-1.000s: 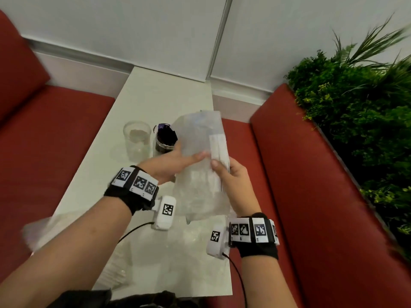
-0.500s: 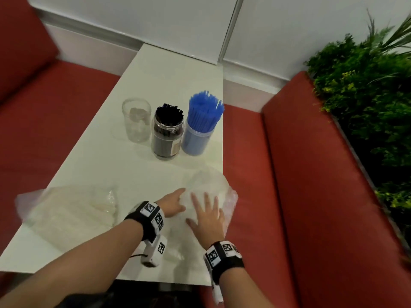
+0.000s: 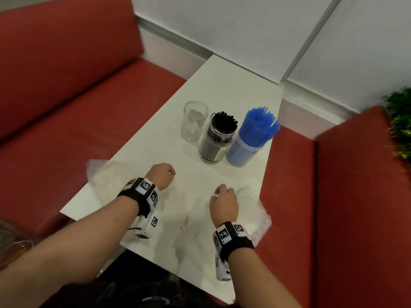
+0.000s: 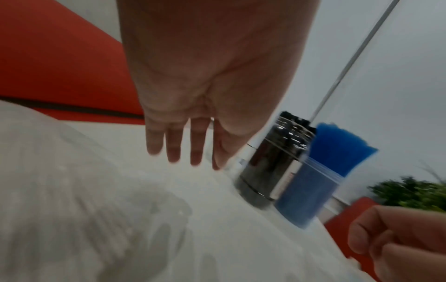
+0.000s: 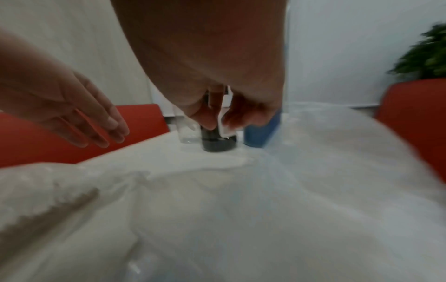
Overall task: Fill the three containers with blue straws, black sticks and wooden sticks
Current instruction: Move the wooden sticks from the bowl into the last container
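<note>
Three containers stand in a row mid-table: an empty clear glass (image 3: 194,121), a jar of black sticks (image 3: 219,138) (image 4: 272,162), and a tub of blue straws (image 3: 252,138) (image 4: 313,190). A clear bag (image 3: 106,176) (image 4: 48,190) with pale contents, possibly the wooden sticks, lies at the table's left edge. My left hand (image 3: 161,174) (image 4: 183,148) hovers near it, in front of the jars, fingers straight and empty. My right hand (image 3: 223,202) (image 5: 217,118) is curled above a flattened empty bag (image 3: 255,216) (image 5: 313,171); I see nothing in it.
The white table (image 3: 222,81) runs between two red benches (image 3: 66,107) (image 3: 344,196) up to a white wall. A green plant (image 3: 400,121) stands behind the right bench. The empty bag hangs over the table's right edge.
A second ago both hands held the empty bag up before the containers. They then pressed it flat on the table. Now both hands are off it and the right one has curled.
</note>
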